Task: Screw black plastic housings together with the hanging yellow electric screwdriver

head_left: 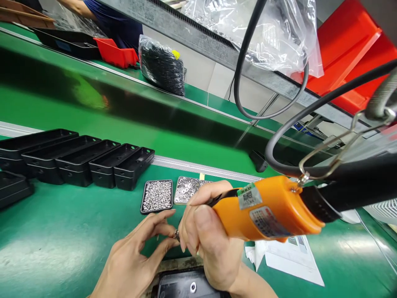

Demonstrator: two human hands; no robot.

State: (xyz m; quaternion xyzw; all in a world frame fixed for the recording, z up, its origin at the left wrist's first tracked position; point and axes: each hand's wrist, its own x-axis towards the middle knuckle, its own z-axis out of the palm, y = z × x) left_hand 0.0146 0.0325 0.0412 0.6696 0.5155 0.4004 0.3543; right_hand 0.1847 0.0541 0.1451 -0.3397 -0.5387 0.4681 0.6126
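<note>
My right hand [211,240] is wrapped round an orange electric screwdriver [263,209], whose tip end points left and is mostly hidden behind my fingers. A metal ring and hook hold its rear end. Close by, my left hand [139,248] pinches a small shiny metal screw [176,234] between thumb and forefinger, right beside my right fingers. Below both hands lies a black plastic housing [181,285] with a small pale ring-shaped part inside; the frame's bottom edge cuts it off. A black tray of small metal screws [157,195] sits just beyond my left fingertips.
A clear tray of washers [187,188] stands beside the screw tray. Several black housings [135,163] are lined up at left. Paper sheets [293,258] lie at right. A grey cable [238,78] loops overhead, near a red bin [344,54]. Another person's arm [76,7] shows at upper left.
</note>
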